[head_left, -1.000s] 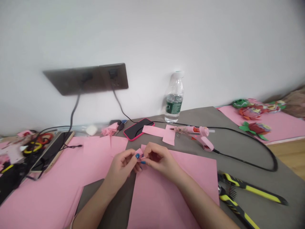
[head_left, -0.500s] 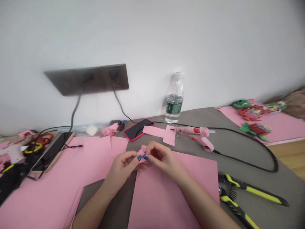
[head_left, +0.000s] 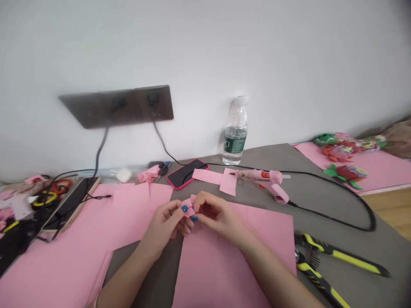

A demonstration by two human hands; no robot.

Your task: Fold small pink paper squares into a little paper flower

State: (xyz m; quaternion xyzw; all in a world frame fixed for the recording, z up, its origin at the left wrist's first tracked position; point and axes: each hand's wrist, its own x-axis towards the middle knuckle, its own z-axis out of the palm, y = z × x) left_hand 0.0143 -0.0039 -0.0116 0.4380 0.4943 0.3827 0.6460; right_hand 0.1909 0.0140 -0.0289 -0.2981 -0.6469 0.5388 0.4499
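Observation:
A small folded piece of pink paper [head_left: 189,206] is held up between my two hands, above the near sheets. My left hand [head_left: 168,222] pinches its left side between thumb and fingers. The fingertips of my right hand [head_left: 213,214] are closed on its right edge. Under my right forearm lies a large pink sheet [head_left: 221,265]. Behind my hands, a pink strip [head_left: 208,176] and a pink square [head_left: 228,183] lie on the grey table [head_left: 266,156]. The tip of a pink glue gun [head_left: 265,179] rests over the square.
A water bottle [head_left: 235,132] stands by the wall. A red-cased phone [head_left: 186,174] lies behind my hands, yellow-black pliers [head_left: 340,254] at right. Paper flowers [head_left: 349,172] lie far right. A cable [head_left: 340,182] loops across the table. Pink sheets [head_left: 80,239] cover the left.
The fingers of my left hand have shifted slightly left on the small paper, and my right fingertips sit a little lower. More of the paper shows between them.

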